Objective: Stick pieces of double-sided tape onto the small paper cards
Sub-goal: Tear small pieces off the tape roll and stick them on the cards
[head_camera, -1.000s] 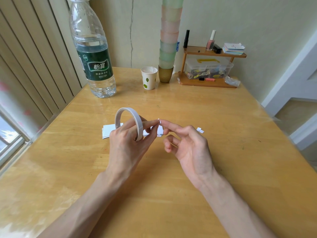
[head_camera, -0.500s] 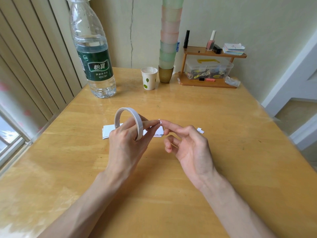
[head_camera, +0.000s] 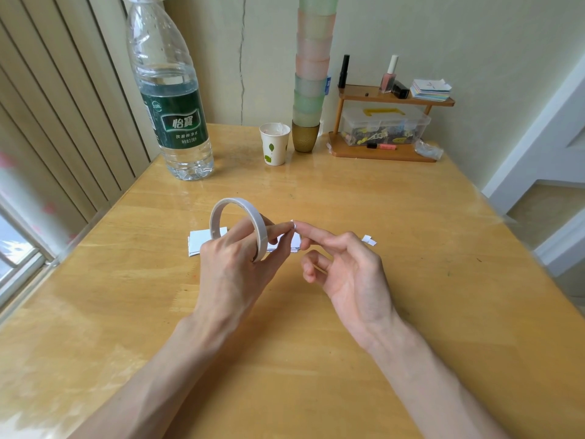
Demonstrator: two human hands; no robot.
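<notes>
Left hand [head_camera: 234, 274] grips white double-sided tape roll [head_camera: 235, 200]. Right hand [head_camera: 345, 274] pinches small white tape tab [head_camera: 292, 224] at the left fingertips. Stack of small white paper cards [head_camera: 202, 240] lies on wooden table [head_camera: 411, 217] just beyond both hands, long axis left-right, nearer the left.

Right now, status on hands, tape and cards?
Left hand grips tape roll. Right hand pinches tape end. Cards lie on table, partly behind hands. Nothing blocking.

Yellow wooden table [head_camera: 411, 248]: glossy, varnished, glare patches. Tall clear plastic bottle [head_camera: 171, 90]: shiny, green glossy label. White paper cup [head_camera: 274, 147], white paper cards [head_camera: 200, 240]: matt. White tape ring [head_camera: 250, 211]: matt, smooth.
</notes>
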